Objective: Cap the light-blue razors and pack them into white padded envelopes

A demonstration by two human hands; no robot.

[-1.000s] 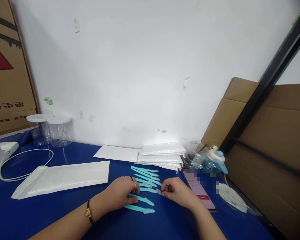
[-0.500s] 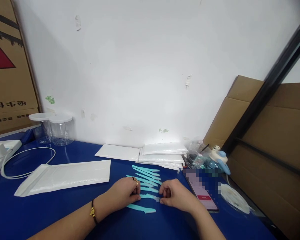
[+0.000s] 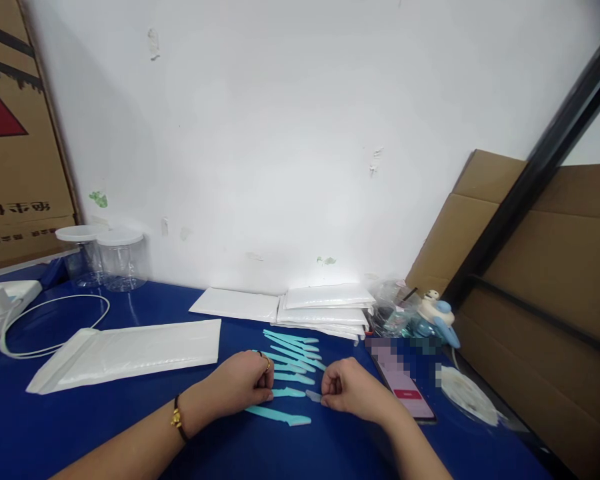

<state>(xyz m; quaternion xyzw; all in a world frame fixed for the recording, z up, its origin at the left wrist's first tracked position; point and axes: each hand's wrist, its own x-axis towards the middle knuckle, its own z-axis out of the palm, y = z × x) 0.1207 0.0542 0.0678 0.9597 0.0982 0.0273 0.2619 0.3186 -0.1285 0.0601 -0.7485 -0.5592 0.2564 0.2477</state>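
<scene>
Between the thumb and fingers of my left hand [image 3: 245, 381] is the handle end of a turquoise eyebrow razor [image 3: 290, 393], its blade end pointing right. A small clear cap [image 3: 313, 396] sticks out from the pinched fingertips of my right hand [image 3: 354, 388], with a narrow gap between it and the razor. Closer to me, another turquoise razor [image 3: 280, 416] lies on the blue table [image 3: 260, 460]. Several more razors [image 3: 293, 348] lie fanned out in a loose row behind my hands, some partly hidden by my left hand.
White padded mailers [image 3: 327, 298] are stacked by the wall, and a larger mailer [image 3: 145, 355] lies at left. Two clear jars [image 3: 123, 263] and a white cable [image 3: 55, 298] stand farther left. A phone [image 3: 405, 387], plastic bags [image 3: 393, 310] and cardboard [image 3: 545, 287] are at right.
The clear cap has come off the razor's blade end. My left hand has shifted slightly left with the razor; my right hand stays nearly in place with the cap.
</scene>
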